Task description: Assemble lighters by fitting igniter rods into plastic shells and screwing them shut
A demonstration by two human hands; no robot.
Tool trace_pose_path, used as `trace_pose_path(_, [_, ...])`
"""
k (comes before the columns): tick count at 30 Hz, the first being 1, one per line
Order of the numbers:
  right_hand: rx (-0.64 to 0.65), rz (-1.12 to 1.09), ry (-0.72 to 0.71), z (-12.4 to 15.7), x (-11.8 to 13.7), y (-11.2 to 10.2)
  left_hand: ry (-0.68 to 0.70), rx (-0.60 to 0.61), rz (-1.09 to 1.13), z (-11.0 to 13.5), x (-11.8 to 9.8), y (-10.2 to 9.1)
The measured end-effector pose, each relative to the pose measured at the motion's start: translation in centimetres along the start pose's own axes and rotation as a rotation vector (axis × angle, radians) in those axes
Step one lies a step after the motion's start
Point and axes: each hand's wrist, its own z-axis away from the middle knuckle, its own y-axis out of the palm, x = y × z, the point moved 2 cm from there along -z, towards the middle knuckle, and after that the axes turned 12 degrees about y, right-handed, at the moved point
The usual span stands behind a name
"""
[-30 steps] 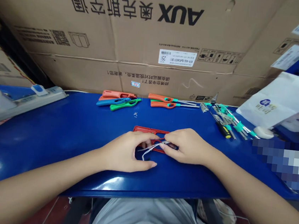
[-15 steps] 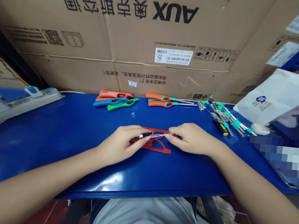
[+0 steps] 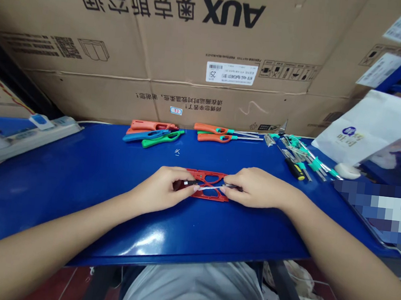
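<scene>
Two red lighter casing halves (image 3: pixel 213 196) lie side by side on the blue table, partly under my fingers. Between its thumb and fingers my left hand (image 3: pixel 168 184) pinches a small black igniter piece (image 3: pixel 190 183) with a white tip. A thin white wire (image 3: pixel 210 188) runs from there across to my right hand (image 3: pixel 252 188). That hand is closed on the wire's other end, where a small dark part (image 3: pixel 231 186) shows at the fingertips; its exact kind is unclear. Both hands are just above the casing halves.
Behind lie orange, blue and green lighter handles (image 3: pixel 162 138) and orange lighters with metal tubes (image 3: pixel 216 138). Loose tube parts (image 3: pixel 303 153) and a black-yellow screwdriver (image 3: pixel 296 170) are at right. A power strip (image 3: pixel 50 133) is at left; a cardboard box (image 3: pixel 169 41) forms the back.
My left hand has lowered slightly with the black igniter piece, now tilted less. My right hand has also come down a little, and the casing halves now sit closer together.
</scene>
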Motion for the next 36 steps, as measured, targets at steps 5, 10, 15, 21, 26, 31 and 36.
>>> trace_pose_path(5, [-0.008,0.025,0.011,-0.1,0.1,-0.1,-0.126,-0.038,0.151,-0.2,0.5,0.0])
trace_pose_path(10, [0.001,0.02,0.013,0.0,0.0,-0.1,-0.105,-0.098,0.177,-0.2,0.3,-0.1])
trace_pose_path(15, [0.006,0.019,0.014,-0.1,-0.1,0.0,-0.015,-0.076,0.189,-0.3,-0.1,-0.2])
trace_pose_path(21, [0.006,0.002,0.008,-0.2,-0.1,0.1,0.002,-0.059,0.302,-0.1,0.0,0.0])
trace_pose_path(26, [-0.002,-0.001,-0.003,-0.1,0.0,0.2,-0.034,-0.063,0.506,-0.1,0.3,0.2])
trace_pose_path(31, [-0.014,0.019,-0.002,-0.1,0.0,0.2,-0.054,0.03,0.636,-0.3,-0.3,0.1])
trace_pose_path(36, [-0.017,0.0,0.019,-0.1,0.2,-0.1,-0.032,0.104,0.6,-0.1,-1.2,0.4])
